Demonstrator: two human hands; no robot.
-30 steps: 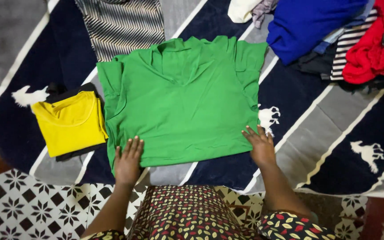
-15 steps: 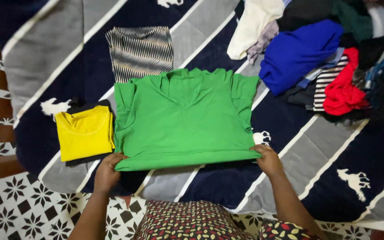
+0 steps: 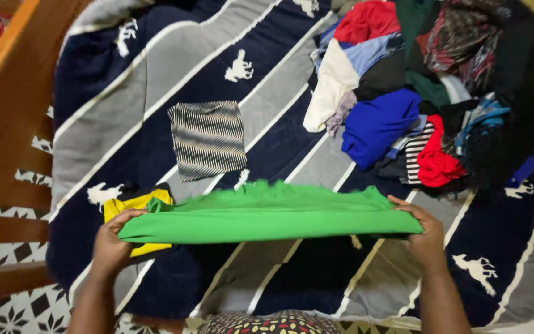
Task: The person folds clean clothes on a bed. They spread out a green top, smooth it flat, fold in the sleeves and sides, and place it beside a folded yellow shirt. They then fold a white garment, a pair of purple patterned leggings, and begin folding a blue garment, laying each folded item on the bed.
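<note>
A bright green shirt (image 3: pixel 267 216) hangs in the air above the bed, folded and seen nearly edge-on. My left hand (image 3: pixel 112 244) grips its left end and my right hand (image 3: pixel 421 232) grips its right end. Under the left end lies a folded yellow garment (image 3: pixel 137 204) on top of a dark one, mostly hidden by the green shirt. Farther back lies a folded black-and-white zigzag garment (image 3: pixel 208 139).
The bed carries a navy and grey striped blanket (image 3: pixel 125 117) with white animal figures. A heap of unfolded clothes (image 3: pixel 428 93), blue, red, white and dark, fills the back right. A wooden bed frame (image 3: pixel 7 111) and patterned floor tiles (image 3: pixel 7 309) lie at the left.
Both hands took hold of the green shirt's lower corners and lifted it off the blanket, upward and forward. The view has tilted up, showing more of the bed and the clothes heap.
</note>
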